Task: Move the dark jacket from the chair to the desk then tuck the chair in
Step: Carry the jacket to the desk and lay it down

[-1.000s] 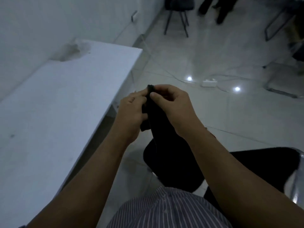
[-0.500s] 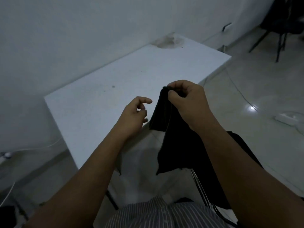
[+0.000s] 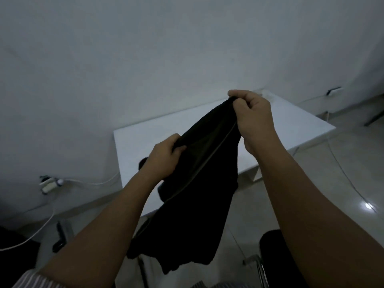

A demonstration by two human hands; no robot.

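The dark jacket (image 3: 197, 196) hangs in the air in front of me, above the near edge of the white desk (image 3: 133, 146). My right hand (image 3: 253, 119) pinches its top edge, raised over the desk. Lower and to the left, my left hand (image 3: 164, 156) grips another part of the same edge. A zip line runs diagonally down the cloth. The jacket's lower part dangles below the desk edge. The chair (image 3: 270, 252) shows only as a dark seat and metal frame at the lower right, behind my right forearm.
A plain white wall stands behind the desk. White cables and a plug (image 3: 49, 183) lie on the floor at the left. A cable (image 3: 340, 169) trails over the tiled floor at the right. Another chair's leg (image 3: 374, 117) shows at the far right.
My view has swung left toward the wall and desk. My left hand, open half a second ago, has closed on the jacket. Both hands have lifted the jacket higher and spread it.
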